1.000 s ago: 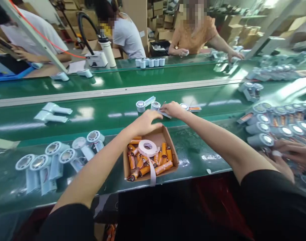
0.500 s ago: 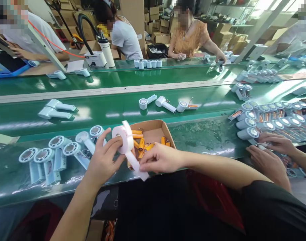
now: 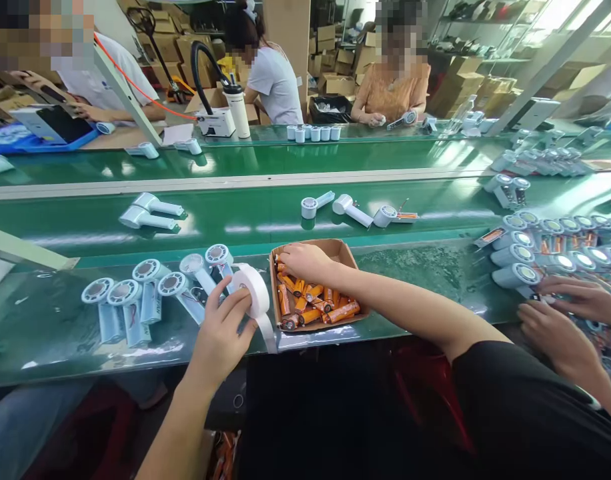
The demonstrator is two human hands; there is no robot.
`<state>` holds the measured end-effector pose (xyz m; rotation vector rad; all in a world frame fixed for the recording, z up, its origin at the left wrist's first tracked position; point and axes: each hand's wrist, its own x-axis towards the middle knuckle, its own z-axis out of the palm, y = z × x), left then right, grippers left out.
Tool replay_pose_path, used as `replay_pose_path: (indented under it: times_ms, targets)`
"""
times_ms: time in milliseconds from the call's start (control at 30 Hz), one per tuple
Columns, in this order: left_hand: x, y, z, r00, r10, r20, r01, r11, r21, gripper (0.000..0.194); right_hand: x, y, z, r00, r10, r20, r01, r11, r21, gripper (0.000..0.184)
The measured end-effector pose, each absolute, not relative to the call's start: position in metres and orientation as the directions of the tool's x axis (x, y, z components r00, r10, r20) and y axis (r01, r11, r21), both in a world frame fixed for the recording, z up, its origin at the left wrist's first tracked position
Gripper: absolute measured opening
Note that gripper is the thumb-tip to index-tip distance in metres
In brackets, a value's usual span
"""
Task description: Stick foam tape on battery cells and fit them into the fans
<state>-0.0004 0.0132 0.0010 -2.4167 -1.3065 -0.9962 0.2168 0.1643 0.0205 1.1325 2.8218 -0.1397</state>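
My left hand (image 3: 225,327) is closed around a roll of white tape (image 3: 258,293), fingers through its core. A loose strip of tape (image 3: 268,335) hangs from the roll towards the table edge. My right hand (image 3: 308,261) reaches into a shallow cardboard box (image 3: 353,257), its fingers bent together over an orange battery (image 3: 279,259) at the back left corner. The fingertips are partly hidden. Several more orange batteries (image 3: 313,293) lie jumbled in the box. Left of the roll, several pale blue handheld fan bodies (image 3: 128,293) rest on the green table with their handles towards me.
More fan bodies (image 3: 309,208) lie on the green belt (image 3: 245,223) beyond the box. At right, a co-worker's hands (image 3: 560,327) work beside rows of fan bodies (image 3: 515,255). Other people sit across the line. A metal post (image 3: 25,247) stands at the left.
My right hand has let go of the tape's loose end and moved up and left into the battery box. The tape strip now hangs free. The whole view has shifted left.
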Motion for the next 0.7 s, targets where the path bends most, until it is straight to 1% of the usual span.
replay_pose_path:
  times_ms: [67,167,267,333,367,400,433,467,500,533,567,600,633,667,700]
  targets:
    - [0.003,0.013,0.001,0.389,0.654,0.649,0.8,-0.589,0.114,0.024,0.216,0.16,0.02,-0.702,0.696,-0.151,0.706,0.708,-0.017,0.03]
    - [0.009,0.015,0.0,0.392,0.663,0.638,0.804,-0.584,0.113,0.024,0.216,0.153,0.024,-0.7,0.69,-0.183,0.704,0.71,-0.019,0.032]
    - [0.014,0.017,-0.002,0.401,0.671,0.624,0.802,-0.586,0.115,0.026,0.216,0.152,0.031,-0.732,0.661,-0.166,0.671,0.741,-0.009,0.032]
    - [0.016,0.018,-0.002,0.418,0.672,0.612,0.796,-0.596,0.111,0.027,0.22,0.159,0.036,-0.738,0.655,-0.162,0.669,0.742,-0.042,0.03]
    - [0.017,0.018,-0.001,0.422,0.673,0.608,0.795,-0.597,0.11,0.028,0.223,0.163,0.039,-0.729,0.666,-0.156,0.682,0.724,-0.098,0.026]
    - [0.017,0.017,0.001,0.422,0.673,0.607,0.795,-0.597,0.109,0.029,0.229,0.168,0.043,-0.711,0.69,-0.136,0.702,0.685,-0.197,0.023]
    - [0.017,0.017,0.003,0.425,0.672,0.606,0.794,-0.599,0.107,0.03,0.237,0.173,0.046,-0.683,0.724,-0.099,0.706,0.619,-0.343,0.02]
    - [0.016,0.016,0.006,0.434,0.667,0.605,0.791,-0.604,0.099,0.03,0.246,0.176,0.05,-0.647,0.761,-0.053,0.667,0.531,-0.524,0.019]
    - [0.016,0.015,0.009,0.454,0.655,0.604,0.783,-0.617,0.081,0.03,0.256,0.177,0.053,-0.61,0.793,-0.01,0.564,0.425,-0.708,0.02]
    - [0.015,0.014,0.012,0.483,0.638,0.599,0.772,-0.633,0.053,0.029,0.266,0.175,0.056,-0.579,0.815,0.02,0.408,0.311,-0.858,0.022]
    - [0.014,0.014,0.015,0.515,0.62,0.592,0.761,-0.649,0.018,0.028,0.276,0.172,0.059,-0.568,0.822,0.032,0.237,0.201,-0.951,0.025]
    - [0.014,0.014,0.018,0.547,0.605,0.579,0.751,-0.66,-0.019,0.027,0.284,0.166,0.061,-0.578,0.815,0.042,0.088,0.113,-0.99,0.028]
    - [0.015,0.015,0.02,0.572,0.593,0.567,0.743,-0.668,-0.05,0.028,0.29,0.158,0.063,-0.602,0.797,0.054,-0.012,0.058,-0.998,0.032]
    - [0.015,0.016,0.022,0.587,0.588,0.556,0.738,-0.67,-0.071,0.029,0.295,0.149,0.064,-0.628,0.776,0.064,-0.059,0.035,-0.998,0.036]
    - [0.016,0.017,0.024,0.597,0.586,0.548,0.737,-0.671,-0.084,0.031,0.299,0.14,0.066,-0.648,0.759,0.069,-0.065,0.036,-0.997,0.038]
